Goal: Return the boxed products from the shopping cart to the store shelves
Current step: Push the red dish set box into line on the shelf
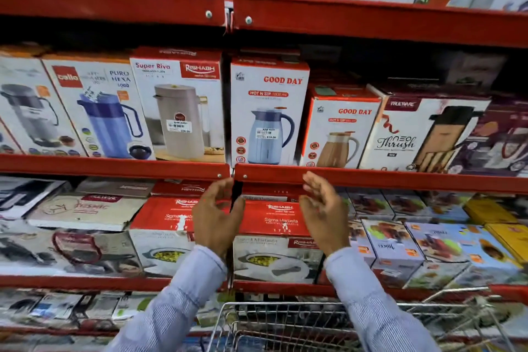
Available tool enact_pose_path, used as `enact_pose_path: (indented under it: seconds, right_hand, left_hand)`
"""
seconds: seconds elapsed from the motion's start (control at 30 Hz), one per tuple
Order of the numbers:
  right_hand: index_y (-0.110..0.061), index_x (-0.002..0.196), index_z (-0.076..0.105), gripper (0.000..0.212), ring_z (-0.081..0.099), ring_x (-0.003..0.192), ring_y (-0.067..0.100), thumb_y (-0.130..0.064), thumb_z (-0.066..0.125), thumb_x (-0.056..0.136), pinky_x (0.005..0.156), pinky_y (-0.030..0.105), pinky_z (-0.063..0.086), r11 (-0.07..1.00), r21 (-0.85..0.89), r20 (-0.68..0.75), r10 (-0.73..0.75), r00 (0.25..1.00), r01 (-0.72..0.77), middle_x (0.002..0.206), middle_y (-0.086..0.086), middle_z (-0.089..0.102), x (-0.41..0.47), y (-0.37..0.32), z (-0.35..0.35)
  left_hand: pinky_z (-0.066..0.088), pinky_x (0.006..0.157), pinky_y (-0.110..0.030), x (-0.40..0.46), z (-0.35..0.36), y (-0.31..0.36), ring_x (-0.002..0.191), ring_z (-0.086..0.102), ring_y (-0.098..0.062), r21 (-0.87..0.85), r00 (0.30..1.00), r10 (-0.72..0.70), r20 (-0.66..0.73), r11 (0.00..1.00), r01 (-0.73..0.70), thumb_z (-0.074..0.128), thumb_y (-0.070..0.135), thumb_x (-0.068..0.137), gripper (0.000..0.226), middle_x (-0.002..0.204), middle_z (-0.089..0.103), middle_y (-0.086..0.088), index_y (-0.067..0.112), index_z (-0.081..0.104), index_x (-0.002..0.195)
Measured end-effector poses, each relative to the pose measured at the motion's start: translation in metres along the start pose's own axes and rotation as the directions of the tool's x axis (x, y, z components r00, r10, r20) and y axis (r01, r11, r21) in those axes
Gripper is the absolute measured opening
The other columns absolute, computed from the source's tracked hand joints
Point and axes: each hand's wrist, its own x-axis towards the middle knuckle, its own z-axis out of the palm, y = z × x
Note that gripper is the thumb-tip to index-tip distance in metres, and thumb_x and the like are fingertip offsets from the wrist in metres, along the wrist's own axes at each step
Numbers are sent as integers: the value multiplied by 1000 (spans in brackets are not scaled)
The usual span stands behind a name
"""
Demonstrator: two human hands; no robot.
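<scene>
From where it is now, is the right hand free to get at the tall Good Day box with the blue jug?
Probably yes. The right hand is empty and open, just below the red shelf edge. The tall Good Day box stands at the shelf front above it, its face uncovered, so only the edge needs clearing.

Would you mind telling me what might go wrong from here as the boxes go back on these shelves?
1. The left hand and right hand are both open and empty, so nothing steadies the stacked Rishabh box; a nudge might shift it.
2. The small Good Day box leans sideways and could tip if its neighbours are bumped.
3. The middle shelf looks packed, so forcing in another box may push others back.
</scene>
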Motion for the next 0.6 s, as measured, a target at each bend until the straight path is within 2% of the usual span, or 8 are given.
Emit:
enact_pose_path:
  seconds: [0.03, 0.1, 0.17, 0.23, 0.27, 0.33, 0.47, 0.6]
  right_hand:
    - [-14, 138, 50, 53, 56, 115, 4, -7, 60, 86, 84, 1, 46, 1000, -5, 36, -1, 999, 1, 128, -7, 58, 12, -6, 8]
    - [-12, 142, 44, 59, 55, 118, 8, -10, 61, 85, 77, 0, 46, 998, -35, 55, 47, 997, -45, 136, -3, 55, 34, -13, 20]
    - [-12, 145, 40, 64, 56, 118, 12, -14, 63, 85, 89, 15, 51, 991, -89, 59, 104, 993, -99, 142, 1, 53, 48, -12, 27]
    - [-15, 147, 38, 69, 59, 115, 14, -20, 65, 83, 100, 34, 50, 978, -157, 68, 153, 986, -141, 142, 4, 54, 55, -7, 29]
    - [-17, 147, 37, 70, 60, 111, 14, -22, 65, 83, 100, 37, 50, 972, -184, 76, 166, 983, -150, 139, 5, 56, 57, -5, 29]
    - [-20, 148, 35, 73, 61, 102, 12, -25, 66, 82, 94, 35, 53, 966, -215, 100, 169, 981, -144, 134, 5, 59, 61, -1, 29]
    - [-22, 148, 35, 72, 63, 91, 9, -22, 65, 82, 83, 27, 53, 966, -216, 135, 175, 975, -144, 131, 4, 61, 68, -3, 28]
    - [-24, 147, 35, 70, 62, 88, 3, -20, 63, 83, 75, 20, 52, 970, -192, 152, 181, 972, -151, 127, 2, 61, 66, -4, 27]
  left_hand:
    - [56, 84, -20, 13, 3, 9, 92, 70, -12, -33, 1000, 6, -3, 999, -6, 76, 19, 81, 40, 109, 73, 2, 18, 66, 120]
    - [52, 82, -16, 34, 10, 22, 97, 69, -15, -36, 999, 32, 0, 999, -32, 76, 22, 80, 48, 115, 70, 3, 15, 62, 126]
    - [44, 77, -8, 46, 16, 26, 96, 65, -13, 28, 998, 40, 37, 999, -41, 77, 26, 78, 59, 117, 68, 3, 13, 56, 132]
    - [49, 83, -18, 53, 19, 24, 97, 65, -16, 67, 996, 10, 93, 998, -16, 78, 27, 77, 67, 123, 66, -2, 11, 50, 135]
    - [52, 86, -24, 55, 20, 22, 98, 67, -18, 83, 993, -7, 116, 997, -3, 78, 28, 76, 70, 125, 64, -3, 11, 48, 137]
    - [54, 82, -23, 58, 22, 18, 98, 70, -21, 112, 989, -24, 143, 994, 7, 77, 28, 76, 73, 123, 64, -2, 10, 45, 140]
    - [51, 103, -35, 63, 23, 18, 106, 69, -26, 160, 990, -39, 134, 987, 17, 74, 32, 75, 74, 124, 69, -7, 7, 48, 140]
    - [51, 103, -40, 65, 22, 18, 110, 67, -22, 179, 988, -62, 140, 983, 36, 74, 37, 73, 68, 123, 70, -3, 12, 55, 133]
